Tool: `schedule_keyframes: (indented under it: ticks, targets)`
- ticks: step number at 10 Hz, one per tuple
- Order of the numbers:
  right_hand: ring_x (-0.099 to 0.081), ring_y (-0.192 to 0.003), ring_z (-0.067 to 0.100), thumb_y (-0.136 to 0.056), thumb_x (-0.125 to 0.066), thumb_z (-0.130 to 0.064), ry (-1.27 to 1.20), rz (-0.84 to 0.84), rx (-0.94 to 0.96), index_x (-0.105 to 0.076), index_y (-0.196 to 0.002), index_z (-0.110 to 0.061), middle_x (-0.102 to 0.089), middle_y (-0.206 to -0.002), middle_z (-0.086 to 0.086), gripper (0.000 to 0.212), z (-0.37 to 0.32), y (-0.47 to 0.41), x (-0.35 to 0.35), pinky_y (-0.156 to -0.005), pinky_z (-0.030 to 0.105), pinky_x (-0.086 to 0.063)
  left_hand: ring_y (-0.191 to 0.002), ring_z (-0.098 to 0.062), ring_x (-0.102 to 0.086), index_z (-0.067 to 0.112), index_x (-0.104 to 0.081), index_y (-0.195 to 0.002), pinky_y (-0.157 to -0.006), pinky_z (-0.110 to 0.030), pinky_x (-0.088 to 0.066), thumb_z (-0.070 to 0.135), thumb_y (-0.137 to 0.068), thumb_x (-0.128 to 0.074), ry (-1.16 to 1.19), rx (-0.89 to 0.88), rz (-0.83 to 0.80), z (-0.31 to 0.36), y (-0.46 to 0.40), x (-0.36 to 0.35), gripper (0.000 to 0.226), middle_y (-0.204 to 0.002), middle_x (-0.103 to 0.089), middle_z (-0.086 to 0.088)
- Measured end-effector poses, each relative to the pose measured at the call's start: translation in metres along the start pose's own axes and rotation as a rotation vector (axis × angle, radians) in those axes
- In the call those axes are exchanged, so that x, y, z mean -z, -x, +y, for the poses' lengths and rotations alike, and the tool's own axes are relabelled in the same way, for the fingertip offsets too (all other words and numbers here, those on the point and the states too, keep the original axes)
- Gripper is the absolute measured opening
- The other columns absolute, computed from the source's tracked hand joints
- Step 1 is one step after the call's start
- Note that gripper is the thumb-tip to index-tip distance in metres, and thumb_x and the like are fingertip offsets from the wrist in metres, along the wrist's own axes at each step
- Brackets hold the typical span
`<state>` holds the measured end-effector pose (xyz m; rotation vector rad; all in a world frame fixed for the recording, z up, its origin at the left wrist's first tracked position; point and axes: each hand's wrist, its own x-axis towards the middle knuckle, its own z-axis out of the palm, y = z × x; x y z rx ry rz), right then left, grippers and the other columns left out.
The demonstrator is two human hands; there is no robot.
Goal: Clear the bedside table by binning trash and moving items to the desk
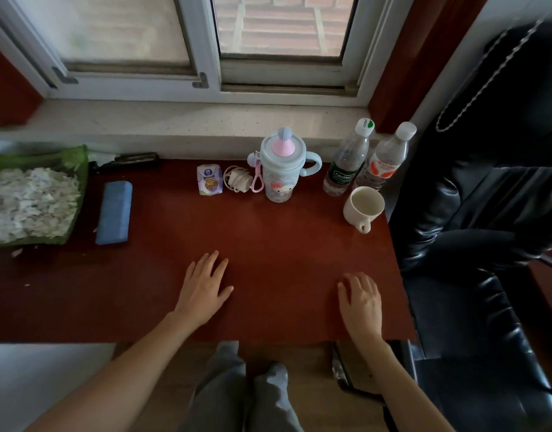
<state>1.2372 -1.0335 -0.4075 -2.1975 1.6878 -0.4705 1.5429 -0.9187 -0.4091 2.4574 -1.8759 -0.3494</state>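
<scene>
Both hands lie flat with fingers spread on the dark red wooden bench (162, 269), left hand (204, 286) and right hand (360, 299) holding nothing. The pale blue child's cup (281, 169), two clear plastic bottles (346, 160) and cream mug (363, 207) stand grouped at the back, probably so the front stays free.

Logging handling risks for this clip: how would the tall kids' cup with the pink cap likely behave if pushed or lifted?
The kids' cup stands tall on a narrow base, so a push near the top would probably tip it. Its side handles should give a hand a secure hold. The pink clip hanging from it would likely swing and could snag the white charger beside it.
</scene>
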Motion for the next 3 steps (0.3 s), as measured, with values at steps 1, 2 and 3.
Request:
schedule_keyframes:
  ticks: [1,2,3]
  targets:
    - [-0.052,-0.119,0.031,-0.091,-0.058,-0.018,0.018,0.005,0.054,-0.063,-0.114,-0.005,-0.064,-0.117,0.013,0.027,-0.011,0.013,-0.001,-0.102,0.046,-0.041,-0.140,-0.029,-0.028,0.012,-0.036,-0.142,-0.114,-0.047,-0.023,0.041,-0.092,-0.050,-0.004,0.010,0.022,0.007,0.019,0.005,0.060,-0.151,-0.032,-0.013]
    - [-0.047,-0.126,0.030,-0.093,-0.055,-0.022,0.010,-0.024,0.089,-0.060,-0.120,-0.006,-0.061,-0.124,0.013,0.032,-0.022,0.023,0.004,-0.107,0.047,-0.037,-0.135,-0.027,-0.038,0.012,-0.044,-0.138,-0.112,-0.046,-0.028,0.036,-0.092,-0.052,-0.012,-0.015,0.086,0.010,0.039,0.016,0.052,-0.143,-0.043,-0.012]
    - [-0.040,-0.132,0.028,-0.095,-0.050,-0.026,0.013,-0.012,0.079,-0.056,-0.125,-0.007,-0.057,-0.130,0.012,0.036,-0.032,0.033,0.017,-0.111,0.047,-0.032,-0.129,-0.027,-0.045,0.011,-0.051,-0.131,-0.108,-0.047,-0.034,0.031,-0.089,-0.057,-0.029,-0.009,0.160,0.009,0.054,0.029,0.047,-0.136,-0.051,-0.012]
